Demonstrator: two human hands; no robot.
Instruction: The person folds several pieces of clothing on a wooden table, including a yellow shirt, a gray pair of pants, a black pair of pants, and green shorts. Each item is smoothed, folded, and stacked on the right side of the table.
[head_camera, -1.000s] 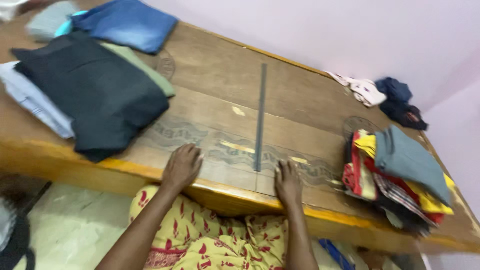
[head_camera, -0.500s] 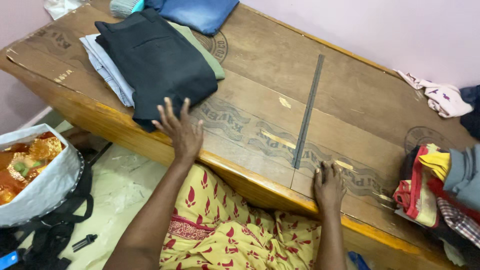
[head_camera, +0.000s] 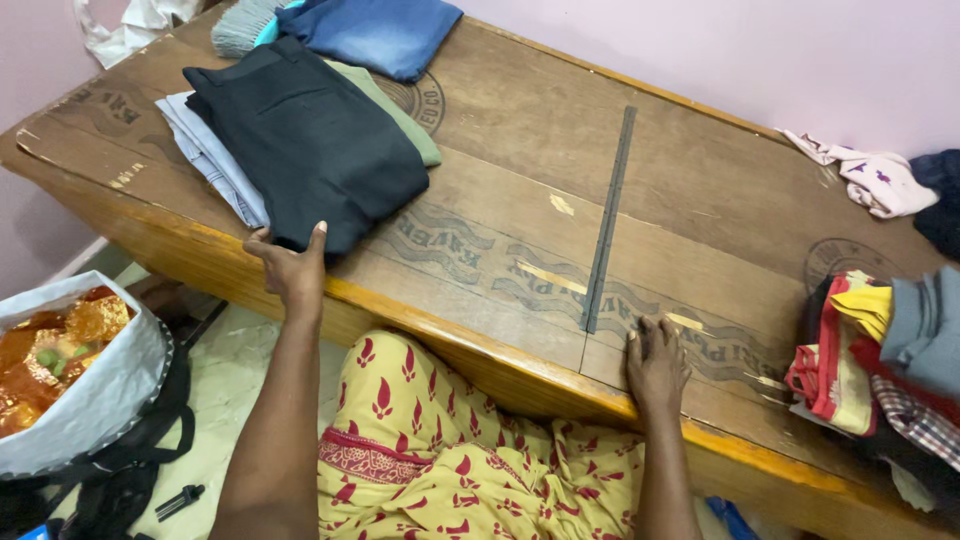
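**Folded stack sitting at the table edge, left hand gripping its near corner**

The left hand (head_camera: 290, 265) is reaching up to the near edge of the wooden table (head_camera: 700, 210) and is closing on the near corner of the dark folded garment (head_camera: 310, 140): thumb and fingers are curling around the cloth, part open rather than clenched. The right hand (head_camera: 655, 365) is lying flat on the tabletop, fingers spread, holding nothing, its fingertips just beside the near end of the long metal ruler (head_camera: 607, 220).

Risk, as a judgement: the dark garment is topping a stack of folded clothes, with a pale blue piece (head_camera: 205, 160) and a green piece (head_camera: 400, 125) beneath it. A pull on one corner alone is likely to drag the top fold open or slide the lower pieces off the edge, since the stack is already sitting close to the rim.

Position: the dark garment is lying at twelve to one o'clock from the left hand, touching it. A blue denim piece (head_camera: 375, 35) is lying beyond at one o'clock. A pile of mixed coloured clothes (head_camera: 880, 360) is sitting at three o'clock of the right hand, near. A bag with orange fabric (head_camera: 70, 370) is standing on the floor at eight o'clock of the left hand.
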